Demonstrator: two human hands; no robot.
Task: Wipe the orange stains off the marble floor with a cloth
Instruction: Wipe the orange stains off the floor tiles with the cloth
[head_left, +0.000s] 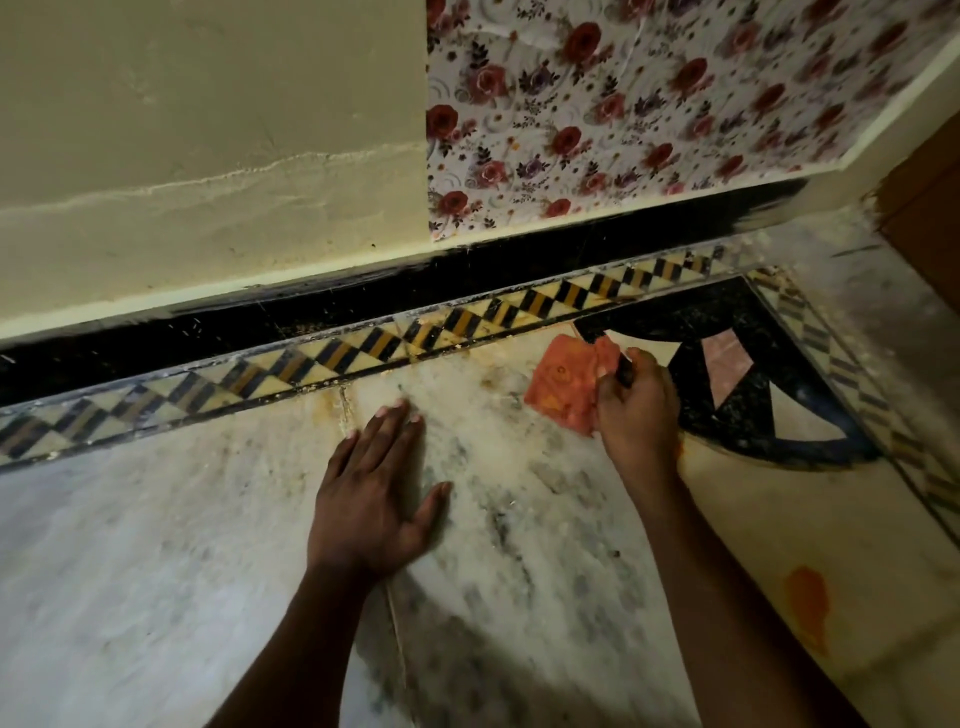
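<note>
My right hand (638, 404) grips an orange-stained cloth (565, 384) and presses it on the marble floor (156, 545), close to the black and yellow patterned border (332, 358). A dark thin object also shows between its fingers. My left hand (382, 493) lies flat on the marble, fingers spread, holding nothing, to the left of the cloth. A bright orange stain (808, 605) sits on the pale floor at the lower right. Fainter orange-yellow smears (332, 400) lie along the border near my left fingertips.
A cream wall (208, 156) with a black skirting (363, 296) runs along the far side, partly covered by floral paper (649, 104). A black inlaid corner motif (737, 384) lies right of the cloth. A brown wooden edge (924, 197) stands at the far right.
</note>
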